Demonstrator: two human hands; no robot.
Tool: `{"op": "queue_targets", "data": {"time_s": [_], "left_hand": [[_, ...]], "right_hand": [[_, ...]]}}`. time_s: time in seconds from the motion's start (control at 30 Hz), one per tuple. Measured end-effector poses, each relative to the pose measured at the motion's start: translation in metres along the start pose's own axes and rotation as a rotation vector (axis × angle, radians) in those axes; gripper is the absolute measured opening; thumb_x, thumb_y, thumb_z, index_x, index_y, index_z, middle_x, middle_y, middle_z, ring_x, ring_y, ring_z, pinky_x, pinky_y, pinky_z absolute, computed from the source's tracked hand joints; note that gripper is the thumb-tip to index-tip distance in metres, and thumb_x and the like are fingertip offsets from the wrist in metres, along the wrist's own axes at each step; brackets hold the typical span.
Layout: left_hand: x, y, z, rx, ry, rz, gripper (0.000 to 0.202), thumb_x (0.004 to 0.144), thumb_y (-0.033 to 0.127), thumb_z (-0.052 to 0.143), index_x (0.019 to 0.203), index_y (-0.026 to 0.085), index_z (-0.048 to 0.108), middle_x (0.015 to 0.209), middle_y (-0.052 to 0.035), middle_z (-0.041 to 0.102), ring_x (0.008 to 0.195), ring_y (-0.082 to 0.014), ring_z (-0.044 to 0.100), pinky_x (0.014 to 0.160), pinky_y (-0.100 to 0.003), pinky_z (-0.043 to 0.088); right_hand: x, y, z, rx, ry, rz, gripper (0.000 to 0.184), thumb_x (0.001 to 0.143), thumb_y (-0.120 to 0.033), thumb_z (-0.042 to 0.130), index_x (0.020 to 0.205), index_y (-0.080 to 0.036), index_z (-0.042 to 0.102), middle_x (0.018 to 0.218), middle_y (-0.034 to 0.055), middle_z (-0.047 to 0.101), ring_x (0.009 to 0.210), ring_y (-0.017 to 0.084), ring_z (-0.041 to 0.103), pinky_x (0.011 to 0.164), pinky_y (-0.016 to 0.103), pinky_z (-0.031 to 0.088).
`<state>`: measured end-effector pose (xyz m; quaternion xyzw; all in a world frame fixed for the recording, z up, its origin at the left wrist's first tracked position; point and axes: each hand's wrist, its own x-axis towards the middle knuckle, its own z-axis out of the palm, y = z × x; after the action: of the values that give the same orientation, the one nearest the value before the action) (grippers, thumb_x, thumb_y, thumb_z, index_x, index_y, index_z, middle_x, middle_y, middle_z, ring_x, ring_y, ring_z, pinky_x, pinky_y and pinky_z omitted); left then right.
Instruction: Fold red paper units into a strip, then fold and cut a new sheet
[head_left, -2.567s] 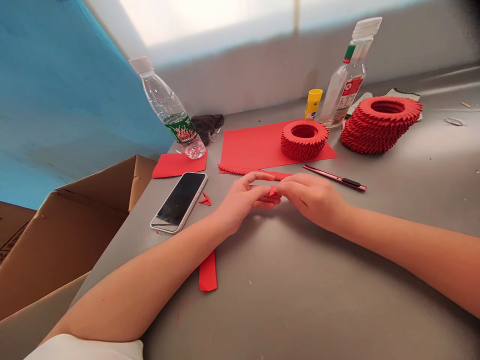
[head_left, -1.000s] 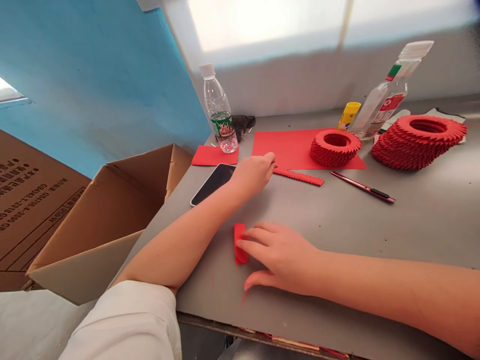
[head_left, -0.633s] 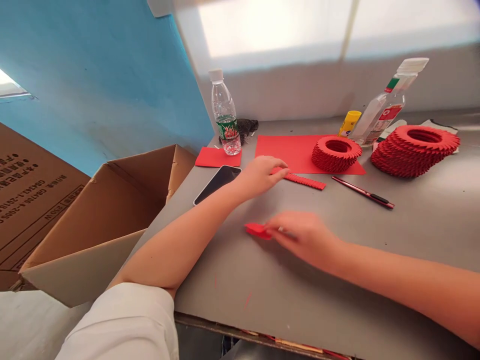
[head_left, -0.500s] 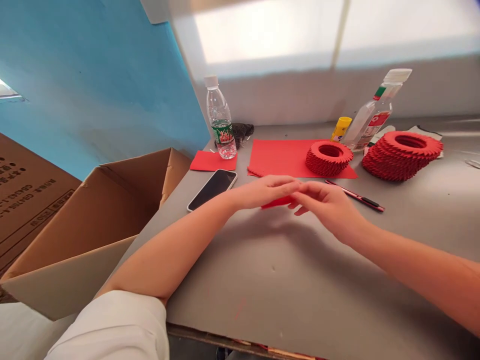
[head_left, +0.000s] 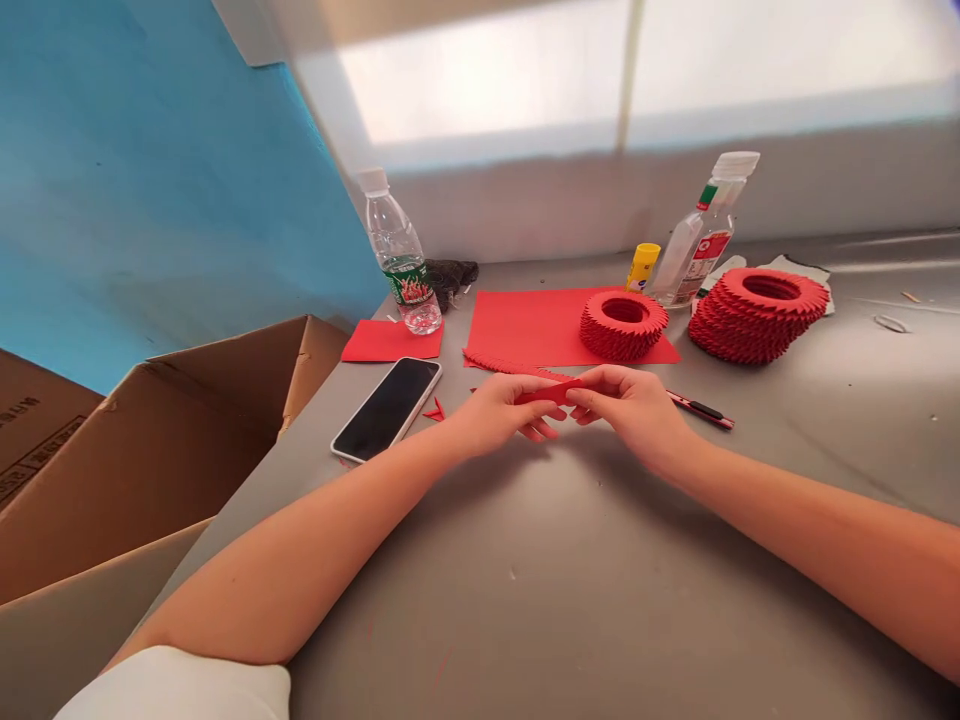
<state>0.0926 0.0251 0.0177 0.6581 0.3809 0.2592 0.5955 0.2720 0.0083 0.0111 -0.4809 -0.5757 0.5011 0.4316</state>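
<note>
Between my two hands is a small folded strip of red paper [head_left: 551,394], held above the grey table [head_left: 517,600]. My left hand [head_left: 499,412] pinches its left end, and my right hand [head_left: 626,405] pinches the right end with thumb and fingertips. Just behind the hands lies a chain of folded red paper pieces [head_left: 510,368], partly hidden by them. A red sheet [head_left: 517,320] lies farther back, with a ring of folded red paper [head_left: 611,340] on it. Near my left wrist are a few small red folded pieces [head_left: 435,410].
A phone [head_left: 386,410] and a water bottle [head_left: 409,270] on red paper [head_left: 371,342] stand left. Right are a utility knife [head_left: 701,408], a taller red ring stack [head_left: 750,325], a glue stick [head_left: 643,268] and a clear bottle [head_left: 701,240]. An open cardboard box [head_left: 217,420] adjoins the table's left edge.
My hands have drawn apart, uncovering the red strip between them. My left fingers now curl around its end. The view has shifted, showing the red chain and small pieces more fully.
</note>
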Motion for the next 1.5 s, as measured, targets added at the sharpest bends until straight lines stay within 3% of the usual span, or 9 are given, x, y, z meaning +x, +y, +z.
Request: {"op": "queue_targets", "data": {"time_s": [0.13, 0.37, 0.9, 1.13, 1.27, 1.37, 1.43, 1.5], "left_hand": [[0.002, -0.004, 0.003, -0.02, 0.041, 0.002, 0.034, 0.079, 0.025, 0.059, 0.113, 0.019, 0.057, 0.089, -0.0065, 0.067, 0.073, -0.0142, 0.064, 0.064, -0.026, 0.054], [0.003, -0.008, 0.005, -0.023, 0.334, 0.108, 0.036, 0.074, 0.021, 0.064, 0.108, 0.017, 0.053, 0.068, -0.0009, 0.065, 0.066, -0.014, 0.064, 0.068, -0.03, 0.054], [0.003, -0.011, 0.011, -0.063, 0.292, 0.118, 0.033, 0.073, 0.02, 0.064, 0.104, 0.017, 0.055, 0.067, -0.0004, 0.065, 0.066, -0.0139, 0.064, 0.068, -0.03, 0.054], [0.003, -0.008, 0.01, -0.04, 0.4, 0.122, 0.044, 0.073, 0.019, 0.064, 0.112, 0.019, 0.046, 0.063, 0.0029, 0.061, 0.059, -0.011, 0.062, 0.064, -0.026, 0.052], [0.003, -0.006, 0.007, -0.116, 0.361, 0.054, 0.042, 0.073, 0.021, 0.064, 0.11, 0.019, 0.045, 0.062, 0.0033, 0.06, 0.059, -0.0113, 0.061, 0.062, -0.026, 0.051], [0.003, -0.005, 0.005, -0.152, 0.319, 0.018, 0.032, 0.075, 0.023, 0.063, 0.103, 0.017, 0.05, 0.07, 0.0004, 0.061, 0.061, -0.0108, 0.061, 0.065, -0.027, 0.051], [0.004, -0.006, 0.005, -0.132, 0.27, 0.004, 0.024, 0.078, 0.029, 0.059, 0.098, 0.016, 0.055, 0.081, -0.0034, 0.063, 0.068, -0.0119, 0.061, 0.068, -0.029, 0.051], [0.005, -0.007, 0.006, -0.032, 0.263, 0.038, 0.023, 0.081, 0.035, 0.055, 0.093, 0.016, 0.06, 0.096, -0.0068, 0.062, 0.084, -0.0155, 0.06, 0.073, -0.029, 0.05]], "right_hand": [[0.003, 0.007, -0.002, 0.03, 0.015, 0.036, 0.018, 0.069, -0.032, 0.066, 0.077, -0.016, 0.064, 0.07, 0.0022, 0.064, 0.063, 0.012, 0.059, 0.063, 0.027, 0.05], [0.003, 0.014, -0.002, 0.129, 0.028, 0.048, 0.02, 0.07, -0.03, 0.066, 0.084, -0.018, 0.059, 0.072, 0.0017, 0.066, 0.059, 0.011, 0.06, 0.058, 0.026, 0.049], [0.001, 0.013, -0.001, 0.108, 0.021, 0.082, 0.019, 0.072, -0.034, 0.064, 0.072, -0.015, 0.061, 0.066, 0.0018, 0.064, 0.058, 0.011, 0.059, 0.058, 0.024, 0.05], [0.002, 0.016, 0.002, 0.191, -0.035, 0.088, 0.024, 0.07, -0.033, 0.066, 0.085, -0.018, 0.055, 0.071, 0.0015, 0.065, 0.067, 0.016, 0.064, 0.065, 0.031, 0.052], [-0.001, 0.012, 0.0, 0.063, -0.111, -0.073, 0.041, 0.073, -0.029, 0.064, 0.111, -0.025, 0.049, 0.076, -0.0006, 0.064, 0.077, 0.017, 0.063, 0.071, 0.035, 0.051], [-0.003, 0.011, -0.002, -0.179, -0.095, -0.24, 0.024, 0.075, -0.028, 0.062, 0.098, -0.025, 0.06, 0.091, 0.0019, 0.064, 0.084, 0.017, 0.06, 0.075, 0.033, 0.049], [-0.003, 0.012, -0.003, -0.313, -0.009, -0.318, 0.012, 0.077, -0.031, 0.059, 0.084, -0.024, 0.065, 0.09, 0.0027, 0.063, 0.084, 0.017, 0.058, 0.073, 0.032, 0.048], [-0.002, 0.013, -0.004, -0.37, 0.087, -0.349, 0.013, 0.077, -0.034, 0.059, 0.079, -0.024, 0.067, 0.093, 0.004, 0.06, 0.087, 0.018, 0.056, 0.071, 0.031, 0.047]]}}
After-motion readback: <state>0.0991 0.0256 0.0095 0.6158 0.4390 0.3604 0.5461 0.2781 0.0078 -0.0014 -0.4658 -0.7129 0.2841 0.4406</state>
